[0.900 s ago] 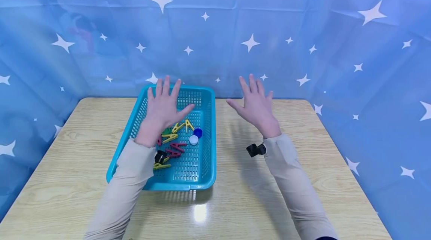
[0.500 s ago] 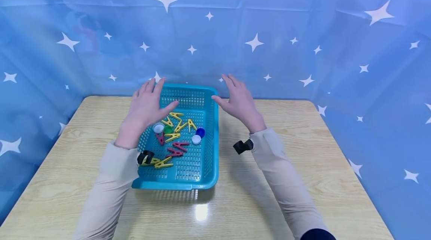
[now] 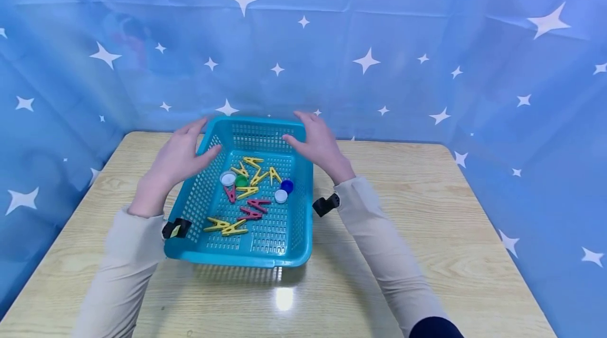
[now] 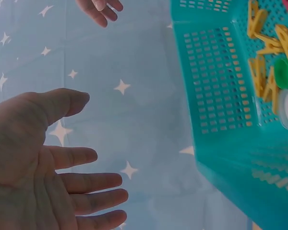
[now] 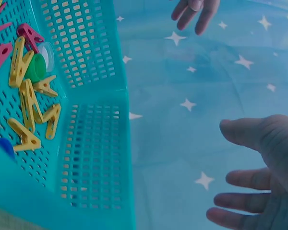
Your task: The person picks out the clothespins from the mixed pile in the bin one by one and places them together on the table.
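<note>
A turquoise plastic basket [image 3: 294, 261] stands on the table between both hands. My left hand [image 3: 176, 158] is at its far left side, with thumb and fingers spread apart. Over the far right corner is my right hand [image 3: 319, 143], its thumb held away from the fingers. In both wrist views the left hand [image 4: 62, 167] and right hand [image 5: 259, 172] hold nothing and look apart from the walls. Inside lie several yellow clothespins [image 3: 247, 191], a few red clothespins [image 3: 250, 214], a green bottle cap [image 3: 241, 180], a blue cap [image 3: 286, 186] and white caps [image 3: 281, 196].
The wooden table [image 3: 408, 232] extends on both sides of the basket. A blue curtain with white stars [image 3: 284, 38] hangs behind it and along both sides. Small black cameras [image 3: 326, 205] are worn at the wrists.
My left hand has moved left and lower, from over the basket to its left side. The right hand has come left to the basket's far right corner. The basket's contents keep their arrangement.
</note>
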Motion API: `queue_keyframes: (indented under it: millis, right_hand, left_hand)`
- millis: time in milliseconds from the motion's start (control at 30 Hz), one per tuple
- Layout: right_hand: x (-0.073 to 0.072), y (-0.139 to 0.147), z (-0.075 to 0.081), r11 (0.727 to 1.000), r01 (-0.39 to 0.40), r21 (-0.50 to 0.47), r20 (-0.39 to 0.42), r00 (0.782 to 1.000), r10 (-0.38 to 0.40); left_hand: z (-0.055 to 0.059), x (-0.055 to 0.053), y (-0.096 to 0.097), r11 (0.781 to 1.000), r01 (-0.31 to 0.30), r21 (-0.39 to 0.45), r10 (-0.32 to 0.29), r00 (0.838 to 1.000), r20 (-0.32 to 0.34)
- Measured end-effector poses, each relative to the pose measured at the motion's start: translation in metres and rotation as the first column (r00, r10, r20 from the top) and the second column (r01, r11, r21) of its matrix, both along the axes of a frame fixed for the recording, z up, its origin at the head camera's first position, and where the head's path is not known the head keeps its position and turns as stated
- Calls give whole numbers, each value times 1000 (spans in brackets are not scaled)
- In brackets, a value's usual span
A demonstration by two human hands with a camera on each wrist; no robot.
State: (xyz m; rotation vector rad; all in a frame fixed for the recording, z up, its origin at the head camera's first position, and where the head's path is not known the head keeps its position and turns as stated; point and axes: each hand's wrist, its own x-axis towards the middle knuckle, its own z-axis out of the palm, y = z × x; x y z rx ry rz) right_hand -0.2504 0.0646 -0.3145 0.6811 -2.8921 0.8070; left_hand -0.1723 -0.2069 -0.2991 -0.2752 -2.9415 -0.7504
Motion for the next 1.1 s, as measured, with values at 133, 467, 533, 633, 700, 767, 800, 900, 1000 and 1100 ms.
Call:
queue_keyframes:
  millis: [133, 467, 533, 633, 700, 767, 800, 900, 1000, 1100]
  right_hand:
    - [-3, -8, -4, 1000, -10, -28, 12, 1000, 10]
    - [-9, -36, -10, 991, -73, -112, 134, 987, 88]
    - [-11, -42, -12, 988, -85, -127, 157, 982, 105]
    - [-14, -51, -17, 984, -97, -150, 198, 972, 126]
    - [-16, -56, -21, 980, -105, -166, 224, 964, 141]
    - [-18, -60, -25, 978, -108, -177, 251, 956, 151]
    - [-19, -62, -26, 977, -105, -184, 264, 952, 152]
    - [-24, -67, -33, 974, -83, -210, 310, 939, 147]
    - [-29, -72, -39, 971, -52, -235, 352, 926, 135]
    - [-33, -77, -46, 965, -17, -263, 385, 915, 121]
  left_hand:
    - [-5, 4, -10, 1000, 21, 22, -22, 1000, 8]
    - [-32, 7, -38, 987, 14, 161, -29, 995, 94]
    - [-41, 5, -47, 973, -6, 230, -25, 991, 133]
    - [-57, 0, -62, 957, -62, 284, 14, 985, 170]
    - [-63, -1, -70, 943, -72, 325, 7, 980, 196]
    - [-65, 0, -76, 937, -72, 341, -4, 976, 219]
    - [-64, 1, -77, 933, -73, 352, -12, 972, 235]
    - [-60, 5, -81, 897, -73, 437, -69, 951, 301]
    - [-65, 6, -83, 837, -121, 534, -85, 935, 345]
    - [-78, 4, -83, 759, -144, 636, -114, 931, 346]
